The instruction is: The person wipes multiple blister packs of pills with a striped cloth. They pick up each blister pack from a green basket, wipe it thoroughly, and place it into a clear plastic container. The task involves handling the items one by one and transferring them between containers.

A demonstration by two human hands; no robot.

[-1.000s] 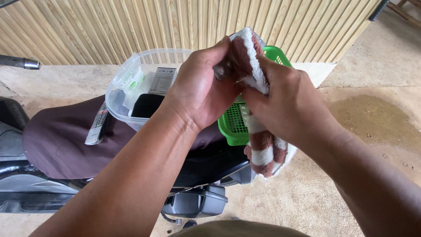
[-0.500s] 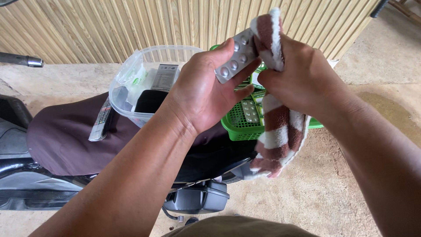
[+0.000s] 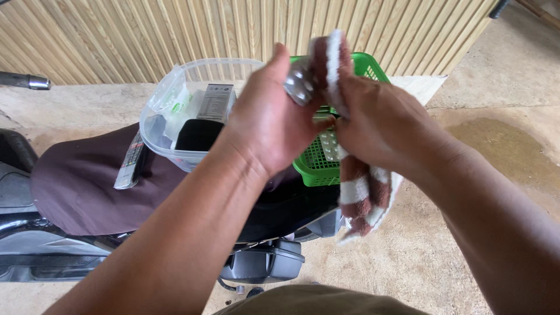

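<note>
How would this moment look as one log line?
left hand: holds blister pack | right hand: rubs it with striped cloth | green basket behind

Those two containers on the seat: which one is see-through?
The rounded clear plastic tub on the left; the green basket beside it is opaque mesh.

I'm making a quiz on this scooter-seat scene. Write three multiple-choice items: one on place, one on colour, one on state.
1. Where does the remote control lie?
A on the dark seat cover, beside the clear tub
B inside the basket
C on the ground

2. What colour is the basket?
A blue
B green
C white

3. What does the right hand hold?
A nothing
B the remote control
C a brown-and-white striped cloth

Answers: A, it rests on the seat cover left of the clear tub; B, its mesh is green; C, the cloth hangs from that hand.
</note>
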